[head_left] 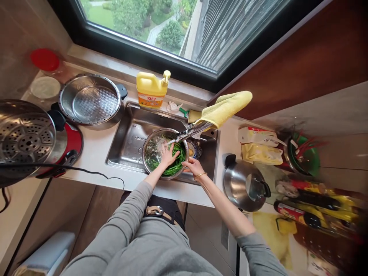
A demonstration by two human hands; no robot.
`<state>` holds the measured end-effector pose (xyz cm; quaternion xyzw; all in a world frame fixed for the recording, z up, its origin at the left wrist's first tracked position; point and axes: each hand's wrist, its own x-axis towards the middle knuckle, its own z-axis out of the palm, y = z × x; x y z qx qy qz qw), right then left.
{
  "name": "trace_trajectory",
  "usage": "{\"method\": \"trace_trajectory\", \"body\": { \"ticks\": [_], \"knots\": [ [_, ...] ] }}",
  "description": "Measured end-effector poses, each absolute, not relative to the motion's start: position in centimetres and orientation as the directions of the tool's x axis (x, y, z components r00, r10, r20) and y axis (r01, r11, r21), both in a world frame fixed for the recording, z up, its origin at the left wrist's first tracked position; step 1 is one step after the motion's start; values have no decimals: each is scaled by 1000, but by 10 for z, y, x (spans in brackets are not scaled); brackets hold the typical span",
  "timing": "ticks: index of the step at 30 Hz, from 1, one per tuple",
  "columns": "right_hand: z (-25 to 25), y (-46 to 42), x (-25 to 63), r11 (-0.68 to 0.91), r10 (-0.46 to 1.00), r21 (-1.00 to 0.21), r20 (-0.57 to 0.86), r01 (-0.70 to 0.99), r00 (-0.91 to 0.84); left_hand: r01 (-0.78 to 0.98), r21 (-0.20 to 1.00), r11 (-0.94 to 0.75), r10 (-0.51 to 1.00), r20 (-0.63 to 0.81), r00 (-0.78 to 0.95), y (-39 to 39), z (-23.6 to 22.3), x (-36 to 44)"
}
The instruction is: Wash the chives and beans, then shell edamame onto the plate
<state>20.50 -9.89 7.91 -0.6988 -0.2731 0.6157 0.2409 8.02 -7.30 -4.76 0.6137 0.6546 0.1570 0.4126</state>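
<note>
At the sink [129,132], head view | green stalks [178,159] lie in the metal bowl [168,177], water [171,141] running in from the faucet [192,131] | your left hand [167,156] spreads over them, grip loosely open | your right hand [194,167] meets the bowl's right rim; how closed its grip is, I cannot tell

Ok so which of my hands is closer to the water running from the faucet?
Your left. The left hand is spread over the greens in the bowl, right beside the stream. The right hand is farther off, at the bowl's right rim.
</note>
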Motion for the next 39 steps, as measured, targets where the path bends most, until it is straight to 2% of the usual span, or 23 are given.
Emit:
{"method": "trace_trajectory", "body": {
  "ticks": [5,11,16,19,22,23,24,26,28,29,33,39],
  "knots": [
    [94,-95,215,-706,692,-656,-719,266,63,564,770,300,913,-402,63,-81,-46,104],
    [103,-96,232,-601,769,-681,-636,419,69,494,814,307,916,-393,79,-82,-42,132],
    [109,-93,241,-649,745,-667,-655,365,129,507,813,286,906,-402,134,-75,-33,145],
    [110,-91,247,-732,679,-637,-713,243,176,580,796,173,913,-350,208,-67,-24,119],
    [104,-93,254,-787,615,-608,-760,102,212,686,727,-32,959,-172,227,-61,-19,62],
    [100,-94,255,-792,604,-608,-769,52,209,732,681,-16,977,-144,156,-61,-20,39],
    [95,-96,255,-792,598,-610,-777,1,197,778,625,69,988,-150,33,-60,-22,17],
    [82,-98,253,-785,596,-613,-786,-87,162,811,501,302,940,-300,-165,-59,-28,-23],
    [63,-100,246,-774,604,-620,-785,-133,138,803,440,402,828,-549,-113,-57,-37,-51],
    [52,-100,241,-768,610,-625,-780,-141,138,808,426,406,807,-581,-99,-55,-42,-61],
    [0,-99,209,-776,586,-612,-789,-153,183,830,373,414,798,-587,-134,-41,-55,-84],
    [-63,-95,167,-799,579,-594,-803,-98,140,822,286,493,778,-568,-269,-32,-71,-106]
  ]
}}
